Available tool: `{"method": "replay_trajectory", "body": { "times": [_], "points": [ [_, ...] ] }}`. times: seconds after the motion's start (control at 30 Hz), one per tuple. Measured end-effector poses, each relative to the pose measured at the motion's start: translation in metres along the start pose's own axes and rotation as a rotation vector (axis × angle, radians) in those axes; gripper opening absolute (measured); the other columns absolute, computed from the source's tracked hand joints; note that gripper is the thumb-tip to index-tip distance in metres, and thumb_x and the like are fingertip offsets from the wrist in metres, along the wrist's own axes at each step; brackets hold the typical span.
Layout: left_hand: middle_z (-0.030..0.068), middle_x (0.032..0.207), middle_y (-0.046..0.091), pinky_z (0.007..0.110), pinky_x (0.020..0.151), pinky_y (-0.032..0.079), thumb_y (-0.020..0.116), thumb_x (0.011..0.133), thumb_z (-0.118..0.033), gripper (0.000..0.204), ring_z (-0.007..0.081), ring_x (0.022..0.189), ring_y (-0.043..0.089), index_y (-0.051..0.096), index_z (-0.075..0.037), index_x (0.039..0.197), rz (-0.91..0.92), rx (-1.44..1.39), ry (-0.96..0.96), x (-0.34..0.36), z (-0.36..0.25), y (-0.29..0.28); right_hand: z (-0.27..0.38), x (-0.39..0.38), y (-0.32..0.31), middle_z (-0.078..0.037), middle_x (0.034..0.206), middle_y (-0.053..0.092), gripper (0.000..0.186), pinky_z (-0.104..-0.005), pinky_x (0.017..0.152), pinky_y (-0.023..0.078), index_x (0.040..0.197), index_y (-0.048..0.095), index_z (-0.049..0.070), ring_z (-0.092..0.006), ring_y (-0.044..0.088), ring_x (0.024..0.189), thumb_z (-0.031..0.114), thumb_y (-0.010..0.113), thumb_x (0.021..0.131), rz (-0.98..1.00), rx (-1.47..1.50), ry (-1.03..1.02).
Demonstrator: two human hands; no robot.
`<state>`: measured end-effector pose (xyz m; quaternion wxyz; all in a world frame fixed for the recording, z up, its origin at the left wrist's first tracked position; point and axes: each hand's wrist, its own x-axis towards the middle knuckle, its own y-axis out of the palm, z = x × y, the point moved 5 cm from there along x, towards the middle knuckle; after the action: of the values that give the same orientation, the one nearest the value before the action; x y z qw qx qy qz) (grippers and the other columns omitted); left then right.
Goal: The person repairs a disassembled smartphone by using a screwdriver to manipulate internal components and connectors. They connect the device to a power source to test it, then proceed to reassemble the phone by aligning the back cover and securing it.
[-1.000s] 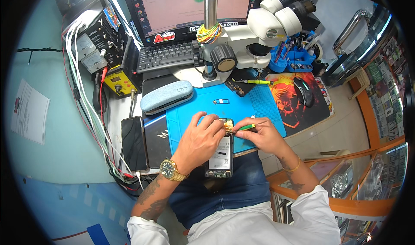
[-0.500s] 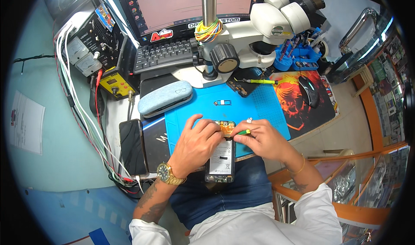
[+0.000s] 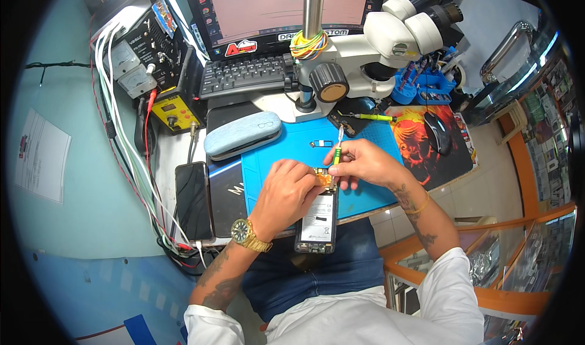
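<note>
An opened phone (image 3: pixel 317 223) lies at the mat's front edge, partly over my lap, its battery and the copper-coloured upper board exposed. My left hand (image 3: pixel 286 193) is closed at the phone's upper left side, with the fingertips at the board; some of its fingers are hidden. In my right hand (image 3: pixel 365 163) a slim green-and-yellow tool (image 3: pixel 337 155) is pinched beside the phone's top right corner, its pale end pointing away from me. Beyond the hands, a small card tray (image 3: pixel 321 143) rests on the blue work mat (image 3: pixel 259 168).
A light-blue glasses case (image 3: pixel 244 139) is to the left, above a dark phone (image 3: pixel 192 200). The microscope (image 3: pixel 341 71) stands behind the mat, before a keyboard (image 3: pixel 244 76). A power supply (image 3: pixel 164 71) with cables is far left; a mouse (image 3: pixel 437 133) sits right.
My right hand has turned the tool from lying sideways to pointing away and drawn it slightly up from the board. The left hand stays at the phone. The whole view has shifted slightly.
</note>
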<state>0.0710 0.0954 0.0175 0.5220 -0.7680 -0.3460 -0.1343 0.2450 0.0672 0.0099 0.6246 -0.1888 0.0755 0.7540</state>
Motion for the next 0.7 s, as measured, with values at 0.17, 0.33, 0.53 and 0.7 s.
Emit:
{"method": "replay_trajectory", "body": {
  "times": [0.17, 0.33, 0.53, 0.7],
  "points": [
    [0.0051, 0.087, 0.063, 0.040, 0.079, 0.045, 0.079, 0.072, -0.008, 0.017, 0.0262, 0.085, 0.058, 0.065, -0.006, 0.082, 0.012, -0.053, -0.055, 0.001, 0.004, 0.003, -0.003, -0.003, -0.003, -0.001, 0.077, 0.064, 0.026, -0.0198, 0.046, 0.045, 0.109, 0.062, -0.001, -0.0069, 0.058, 0.057, 0.014, 0.070, 0.090, -0.074, -0.057, -0.008],
    [0.0067, 0.080, 0.064, 0.038, 0.074, 0.045, 0.080, 0.072, -0.009, 0.013, 0.0274, 0.080, 0.057, 0.069, -0.005, 0.077, 0.089, -0.070, -0.201, 0.007, 0.006, 0.001, -0.006, 0.005, -0.006, 0.001, 0.067, 0.059, 0.034, -0.0213, 0.041, 0.037, 0.108, 0.062, -0.002, -0.0049, 0.052, 0.050, 0.014, 0.078, 0.082, -0.188, -0.171, -0.021],
    [0.0067, 0.078, 0.063, 0.038, 0.073, 0.046, 0.079, 0.073, -0.009, 0.012, 0.0272, 0.079, 0.057, 0.070, -0.004, 0.077, 0.103, -0.059, -0.238, 0.010, 0.004, 0.002, -0.011, 0.008, -0.006, 0.001, 0.065, 0.058, 0.034, -0.0211, 0.040, 0.035, 0.103, 0.062, -0.003, -0.0035, 0.048, 0.047, 0.011, 0.081, 0.079, -0.288, -0.164, -0.070],
    [0.0068, 0.078, 0.063, 0.038, 0.073, 0.046, 0.080, 0.073, -0.010, 0.012, 0.0268, 0.079, 0.057, 0.070, -0.004, 0.077, 0.050, -0.089, -0.231, 0.006, 0.005, 0.002, -0.007, 0.009, -0.007, 0.002, 0.065, 0.057, 0.030, -0.0204, 0.039, 0.035, 0.100, 0.062, -0.002, -0.0042, 0.050, 0.047, 0.015, 0.078, 0.082, -0.204, -0.074, -0.030]
  ]
}}
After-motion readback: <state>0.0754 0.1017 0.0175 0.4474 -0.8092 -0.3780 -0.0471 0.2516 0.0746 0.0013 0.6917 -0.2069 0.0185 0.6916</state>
